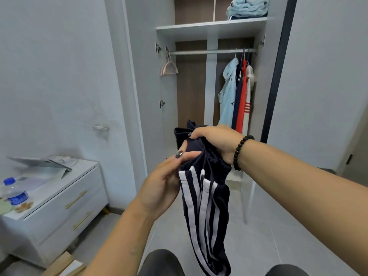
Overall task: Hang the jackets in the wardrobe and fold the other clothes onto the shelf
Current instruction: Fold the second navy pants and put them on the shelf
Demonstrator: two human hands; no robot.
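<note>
Trousers (205, 206) gripped, both hands raised

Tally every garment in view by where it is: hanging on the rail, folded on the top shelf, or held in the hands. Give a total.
Hanging on the rail: 4 (light blue jacket, navy one, red one, white one)
Folded on the top shelf: 2 (light blue fleece on a dark striped piece)
Held by the left hand and right hand: 1 (navy striped trousers)
Total: 7
</note>
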